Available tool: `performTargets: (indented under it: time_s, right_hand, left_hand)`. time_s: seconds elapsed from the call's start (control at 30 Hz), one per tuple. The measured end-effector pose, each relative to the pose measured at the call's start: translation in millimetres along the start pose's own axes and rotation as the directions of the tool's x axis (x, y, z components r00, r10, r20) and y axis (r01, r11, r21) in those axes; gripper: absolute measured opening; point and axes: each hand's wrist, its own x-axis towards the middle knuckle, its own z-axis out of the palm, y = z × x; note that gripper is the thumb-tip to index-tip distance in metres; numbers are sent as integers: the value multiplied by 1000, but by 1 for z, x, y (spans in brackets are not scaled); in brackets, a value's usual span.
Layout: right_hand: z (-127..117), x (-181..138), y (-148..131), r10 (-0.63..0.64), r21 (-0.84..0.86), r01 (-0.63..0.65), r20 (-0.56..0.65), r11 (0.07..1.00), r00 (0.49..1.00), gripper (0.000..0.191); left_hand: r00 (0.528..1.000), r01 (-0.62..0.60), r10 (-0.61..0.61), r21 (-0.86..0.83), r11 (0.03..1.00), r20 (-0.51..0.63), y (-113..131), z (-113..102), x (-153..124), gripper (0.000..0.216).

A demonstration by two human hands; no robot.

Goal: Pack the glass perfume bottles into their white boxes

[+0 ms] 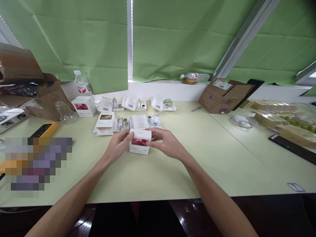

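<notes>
A small white carton (140,148) with a red flower picture on its front stands upright between my hands. My left hand (118,144) closes on its left side, thumb on the upper front edge. From the right, my right hand (166,142) grips the same carton with thumb and fingers at its side. Just behind it lie a printed leaflet (139,121) and a clear glass bottle (156,118). Left of that, another small glass bottle (119,123) rests in a white tray beside an opened white carton (105,122).
Farther back are more small bottles, including a round one (167,103), with white packaging. A white box (84,107) and plastic bottle (82,84) stand left. Cardboard boxes (217,97) sit on both sides, a coiled white cable (242,121) at right, and the table (209,164) ends near me.
</notes>
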Motion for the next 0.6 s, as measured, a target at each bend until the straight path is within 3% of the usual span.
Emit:
performTargets:
  time_s: [0.47, 0.6]
  right_hand:
    - [2, -1, 1, 22, 38, -20, -58, 999, 998, 35]
    - [4, 0, 2, 20, 65, -15, -74, 998, 997, 35]
  left_hand:
    - [1000, 21, -21, -57, 998, 10, -6, -4, -1, 26]
    - [999, -37, 37, -33, 999, -3, -6, -2, -1, 26]
